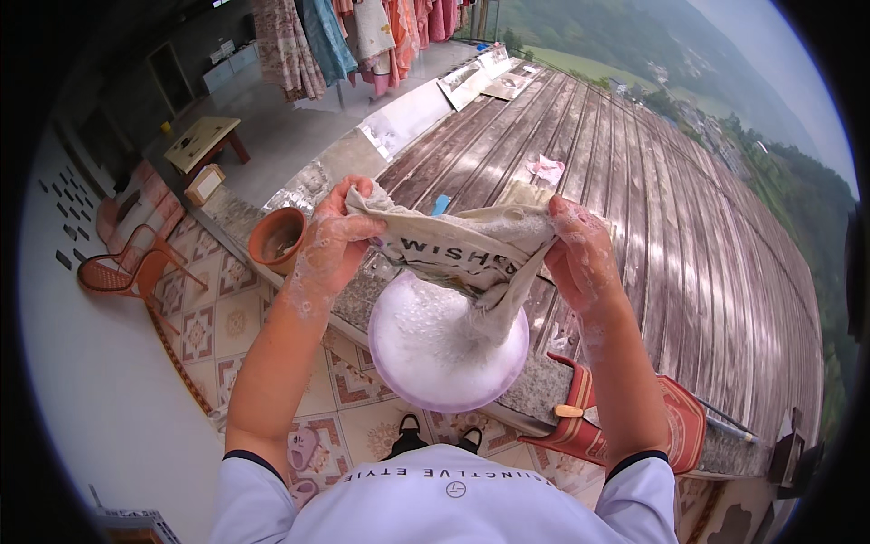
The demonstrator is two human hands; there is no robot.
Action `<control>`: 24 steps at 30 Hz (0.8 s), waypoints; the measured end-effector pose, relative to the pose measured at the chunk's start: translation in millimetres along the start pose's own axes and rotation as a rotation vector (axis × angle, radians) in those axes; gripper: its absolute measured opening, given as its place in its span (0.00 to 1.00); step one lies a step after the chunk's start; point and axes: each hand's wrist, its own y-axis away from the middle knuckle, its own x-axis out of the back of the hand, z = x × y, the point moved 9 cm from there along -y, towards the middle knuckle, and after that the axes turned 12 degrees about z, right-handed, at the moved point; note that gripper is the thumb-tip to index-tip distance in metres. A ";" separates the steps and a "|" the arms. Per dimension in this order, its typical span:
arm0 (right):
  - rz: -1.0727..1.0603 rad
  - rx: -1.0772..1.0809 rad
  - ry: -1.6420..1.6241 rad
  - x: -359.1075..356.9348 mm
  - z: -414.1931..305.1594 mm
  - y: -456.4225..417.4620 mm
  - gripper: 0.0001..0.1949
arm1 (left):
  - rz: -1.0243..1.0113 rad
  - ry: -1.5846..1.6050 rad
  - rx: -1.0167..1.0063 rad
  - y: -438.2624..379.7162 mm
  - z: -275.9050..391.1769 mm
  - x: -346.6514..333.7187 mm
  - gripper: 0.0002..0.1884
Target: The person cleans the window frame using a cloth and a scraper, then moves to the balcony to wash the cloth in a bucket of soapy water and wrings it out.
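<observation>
A wet, pale cloth with dark printed lettering (462,255) is stretched between my hands. My left hand (340,238) grips its left end, and my right hand (578,251) grips its right end. Soap bubbles cover both hands and run onto the forearms. Below the cloth a round basin with a pale purple rim (445,406) holds white suds. The cloth's lower part hangs down on the right side and reaches the foam. The basin rests on a concrete ledge; part of its far rim is hidden behind the cloth.
A terracotta pot (277,238) stands on the ledge at left. A red patterned mat (680,425) drapes over the ledge at right, near a wooden-backed brush (568,411). Beyond lies a ribbed roof (612,170) with a pink cloth (546,169). Slippers (303,449) lie on the tiled floor.
</observation>
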 end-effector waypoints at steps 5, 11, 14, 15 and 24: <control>0.037 -0.010 0.014 -11.5 -11.0 -4.3 0.11 | -0.073 -0.241 -0.127 -7.5 19.2 -39.6 0.15; 0.279 -0.099 -0.272 10.8 37.4 -8.8 0.05 | -0.204 -1.237 -0.569 24.3 -95.6 -26.3 0.17; 0.228 -0.189 -0.231 25.1 63.0 -13.3 0.04 | -0.152 -0.926 0.110 44.7 -134.6 -38.2 0.19; 0.234 -0.204 -0.194 15.6 62.5 -4.9 0.04 | -0.097 -0.757 0.250 50.0 -139.8 -38.1 0.19; 0.287 -0.234 -0.121 18.1 57.9 13.7 0.03 | 0.109 -0.221 0.432 40.9 -195.3 12.6 0.15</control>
